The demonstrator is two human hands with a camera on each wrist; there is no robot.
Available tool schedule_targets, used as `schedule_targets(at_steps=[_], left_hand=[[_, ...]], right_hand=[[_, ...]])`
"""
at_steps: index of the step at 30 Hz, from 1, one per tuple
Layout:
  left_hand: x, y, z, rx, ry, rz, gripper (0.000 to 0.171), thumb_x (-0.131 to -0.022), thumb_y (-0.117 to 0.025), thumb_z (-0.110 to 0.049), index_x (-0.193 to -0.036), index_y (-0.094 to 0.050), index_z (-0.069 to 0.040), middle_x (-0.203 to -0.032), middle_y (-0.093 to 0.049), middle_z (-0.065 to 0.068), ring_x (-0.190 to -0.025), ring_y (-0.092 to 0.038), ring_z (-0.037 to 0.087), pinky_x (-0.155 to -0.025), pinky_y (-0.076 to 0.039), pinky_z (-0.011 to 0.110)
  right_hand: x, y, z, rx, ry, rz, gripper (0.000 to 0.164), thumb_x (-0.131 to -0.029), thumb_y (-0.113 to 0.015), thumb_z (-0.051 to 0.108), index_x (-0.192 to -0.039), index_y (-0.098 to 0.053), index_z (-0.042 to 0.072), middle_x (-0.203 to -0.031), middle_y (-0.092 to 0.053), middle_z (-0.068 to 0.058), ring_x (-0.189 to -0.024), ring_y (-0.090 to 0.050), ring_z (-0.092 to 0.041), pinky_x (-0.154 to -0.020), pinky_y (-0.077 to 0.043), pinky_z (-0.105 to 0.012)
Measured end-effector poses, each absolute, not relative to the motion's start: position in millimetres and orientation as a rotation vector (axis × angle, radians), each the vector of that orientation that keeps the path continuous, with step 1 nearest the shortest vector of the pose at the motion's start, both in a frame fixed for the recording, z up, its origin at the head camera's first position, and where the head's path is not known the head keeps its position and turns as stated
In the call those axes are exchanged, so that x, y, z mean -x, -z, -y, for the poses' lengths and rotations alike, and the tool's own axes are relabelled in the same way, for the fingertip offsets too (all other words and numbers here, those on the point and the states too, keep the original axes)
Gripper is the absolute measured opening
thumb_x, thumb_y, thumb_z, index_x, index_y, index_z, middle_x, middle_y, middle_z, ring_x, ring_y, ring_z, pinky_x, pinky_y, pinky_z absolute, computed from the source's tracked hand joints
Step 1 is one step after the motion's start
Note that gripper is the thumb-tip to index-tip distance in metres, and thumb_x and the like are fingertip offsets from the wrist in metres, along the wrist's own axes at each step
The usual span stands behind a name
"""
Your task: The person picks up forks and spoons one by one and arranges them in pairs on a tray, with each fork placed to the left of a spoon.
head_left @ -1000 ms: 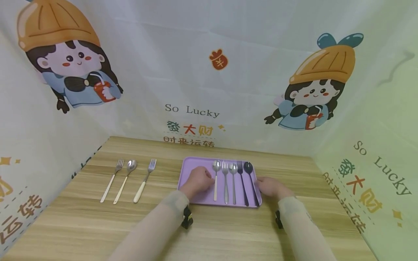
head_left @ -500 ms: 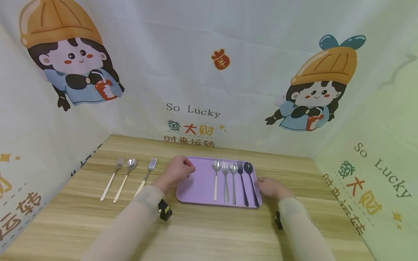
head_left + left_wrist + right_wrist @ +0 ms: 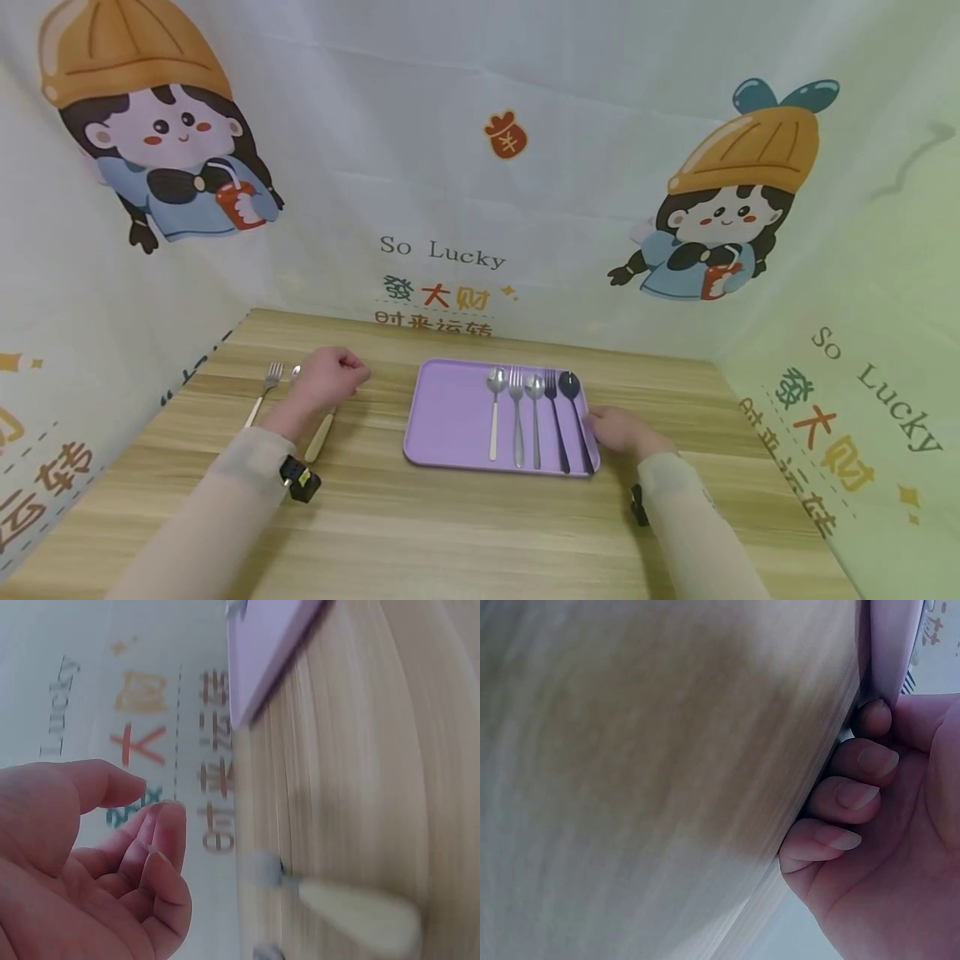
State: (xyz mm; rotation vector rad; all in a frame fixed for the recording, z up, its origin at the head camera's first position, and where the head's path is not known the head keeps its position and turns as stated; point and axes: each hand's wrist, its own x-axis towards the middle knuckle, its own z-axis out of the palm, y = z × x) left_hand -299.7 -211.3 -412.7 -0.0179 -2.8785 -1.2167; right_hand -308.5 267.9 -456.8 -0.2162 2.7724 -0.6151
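Observation:
My left hand (image 3: 326, 379) hovers over the cutlery at the table's left, holding nothing; in the left wrist view its thumb and loosely bent fingers stand apart. Below it lies a cream-handled fork (image 3: 321, 437), its head hidden in the head view. A spoon (image 3: 296, 372) is mostly covered by the hand, and a pale-handled fork (image 3: 273, 373) lies further left. With curled fingers and thumb, my right hand (image 3: 618, 429) grips the right edge of a purple tray (image 3: 448, 417).
On the tray's right half, side by side, lie a white-handled spoon (image 3: 494, 425), silver fork (image 3: 517, 421), silver spoon (image 3: 536, 417), black fork (image 3: 557, 425) and black spoon (image 3: 579, 425). Printed cloth (image 3: 585, 208) surrounds the back and sides of the wooden table (image 3: 480, 533).
My left hand has moved left from beside the white-handled spoon, off the tray and over the cutlery on the table. The right hand has stayed at the tray's edge.

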Motion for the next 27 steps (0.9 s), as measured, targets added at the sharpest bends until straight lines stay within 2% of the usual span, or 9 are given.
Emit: schedule_targets(at_steps=[11, 14, 18, 22, 27], left_hand=[[289.5, 416.3, 291.1, -0.081, 1.096, 2.911, 0.035, -0.106, -0.062, -0.023, -0.112, -0.066, 0.01, -0.094, -0.072, 0.019, -0.084, -0.065, 0.025, -0.066, -0.05, 0.031], [288.2, 418.4, 314.7, -0.115, 1.038, 2.951, 0.032, -0.106, -0.062, -0.024, -0.096, -0.066, 0.006, -0.082, -0.067, 0.013, -0.076, -0.06, 0.024, -0.063, -0.047, 0.032], [287.6, 423.1, 339.2, -0.197, 0.967, 3.049, 0.043, -0.105, -0.063, -0.03, -0.068, -0.054, -0.011, -0.063, -0.052, -0.002, -0.063, -0.049, 0.017, -0.058, -0.042, 0.032], [284.0, 427.6, 352.4, -0.3, 0.978, 3.165, 0.046, -0.1, -0.066, -0.034, -0.062, -0.047, -0.017, -0.055, -0.043, -0.007, -0.054, -0.043, 0.012, -0.055, -0.04, 0.03], [279.5, 435.7, 357.1, -0.345, 0.989, 3.196, 0.039, -0.09, -0.07, -0.026, -0.06, -0.048, -0.016, -0.052, -0.044, -0.007, -0.05, -0.043, 0.01, -0.053, -0.038, 0.026]], right_hand=[[308.3, 455.6, -267.1, 0.242, 0.573, -2.799, 0.056, -0.116, -0.036, 0.031, -0.154, -0.056, -0.004, -0.158, -0.055, -0.032, -0.151, -0.047, -0.056, -0.127, -0.034, -0.068], [309.1, 455.8, -267.3, 0.245, 0.57, -2.797, 0.056, -0.116, -0.036, 0.031, -0.154, -0.055, -0.005, -0.158, -0.055, -0.033, -0.151, -0.047, -0.056, -0.127, -0.034, -0.068], [309.2, 454.5, -267.6, 0.253, 0.561, -2.802, 0.057, -0.116, -0.035, 0.031, -0.155, -0.054, -0.006, -0.158, -0.054, -0.034, -0.151, -0.047, -0.057, -0.128, -0.034, -0.068], [308.9, 453.2, -267.5, 0.245, 0.564, -2.8, 0.057, -0.116, -0.035, 0.03, -0.155, -0.054, -0.007, -0.158, -0.053, -0.034, -0.151, -0.046, -0.057, -0.128, -0.034, -0.067], [309.0, 453.1, -266.3, 0.233, 0.575, -2.797, 0.057, -0.116, -0.036, 0.031, -0.154, -0.055, -0.006, -0.159, -0.054, -0.034, -0.152, -0.046, -0.057, -0.128, -0.034, -0.067]])
